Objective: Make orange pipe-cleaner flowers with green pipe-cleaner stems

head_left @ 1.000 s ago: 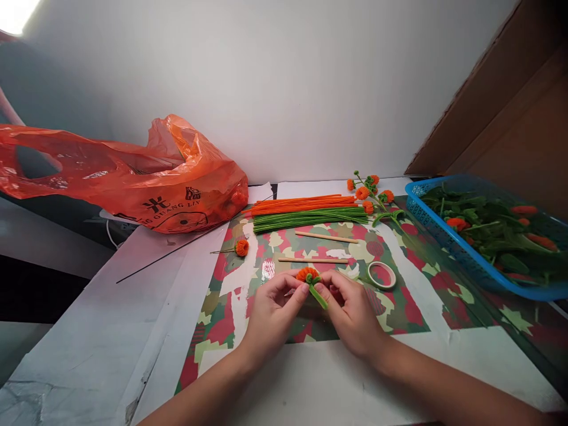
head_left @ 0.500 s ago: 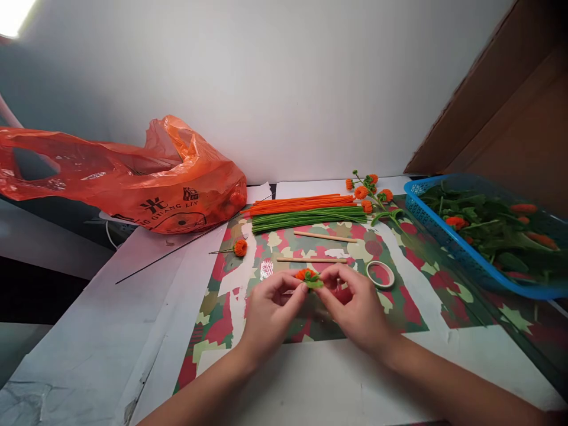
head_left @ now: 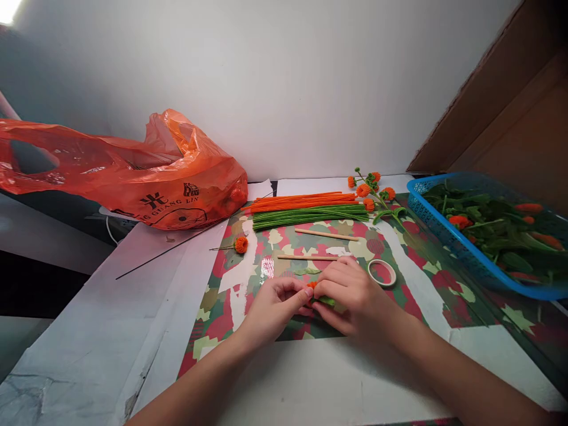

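My left hand (head_left: 271, 307) and my right hand (head_left: 350, 293) meet over the patterned mat (head_left: 399, 302), both pinching a small orange pipe-cleaner flower (head_left: 312, 285) with a green pipe-cleaner piece (head_left: 326, 300) at its base. The right hand covers most of the flower, so only a sliver of orange and green shows. A tape ring (head_left: 382, 272) lies just right of my right hand. Two wooden sticks (head_left: 306, 257) lie just beyond my fingers.
Bundles of orange pipe cleaners (head_left: 302, 201) and green pipe cleaners (head_left: 310, 216) lie at the back of the mat. A finished flower sprig (head_left: 375, 195), a single orange flower on wire (head_left: 241, 244), an orange plastic bag (head_left: 133, 177) and a blue basket (head_left: 448, 236) of leaves surround them.
Both hands have dropped lower toward the mat and closed together. The right hand now covers the flower, which stood clearly above the fingers before.
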The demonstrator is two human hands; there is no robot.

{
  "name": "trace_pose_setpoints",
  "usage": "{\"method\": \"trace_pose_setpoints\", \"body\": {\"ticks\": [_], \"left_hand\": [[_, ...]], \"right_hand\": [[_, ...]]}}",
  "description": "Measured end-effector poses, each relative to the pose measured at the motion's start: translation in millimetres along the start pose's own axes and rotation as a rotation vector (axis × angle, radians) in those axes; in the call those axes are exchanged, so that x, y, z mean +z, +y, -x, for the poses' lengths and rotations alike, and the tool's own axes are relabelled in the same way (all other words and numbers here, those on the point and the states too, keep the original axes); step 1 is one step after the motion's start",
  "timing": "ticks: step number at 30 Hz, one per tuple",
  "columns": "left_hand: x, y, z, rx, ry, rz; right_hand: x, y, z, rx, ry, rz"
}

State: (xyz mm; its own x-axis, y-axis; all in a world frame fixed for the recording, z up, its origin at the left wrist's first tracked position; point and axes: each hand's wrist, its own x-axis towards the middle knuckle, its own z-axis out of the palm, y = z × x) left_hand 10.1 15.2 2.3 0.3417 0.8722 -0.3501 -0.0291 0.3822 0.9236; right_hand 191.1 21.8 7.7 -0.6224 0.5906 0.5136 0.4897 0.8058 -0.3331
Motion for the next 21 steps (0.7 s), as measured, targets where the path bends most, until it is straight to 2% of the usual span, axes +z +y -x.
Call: {"method": "trace_pose_setpoints", "body": {"ticks": [6, 13, 21], "left_hand": [[2.2, 1.5, 0.8, 0.036, -0.019, -0.029], [3.6, 4.7, 3.0, -0.02, -0.006, 0.006], [4.1, 3.5, 3.2, 0.013, 0.006, 0.08]], "right_hand": [[7.1, -5.0, -1.4, -0.023, 0.123, 0.174], [7.1, -5.9, -2.3, -0.066, 0.165, 0.189], [8.5, -9.5, -2.9, -0.061, 0.228, 0.223]]}}
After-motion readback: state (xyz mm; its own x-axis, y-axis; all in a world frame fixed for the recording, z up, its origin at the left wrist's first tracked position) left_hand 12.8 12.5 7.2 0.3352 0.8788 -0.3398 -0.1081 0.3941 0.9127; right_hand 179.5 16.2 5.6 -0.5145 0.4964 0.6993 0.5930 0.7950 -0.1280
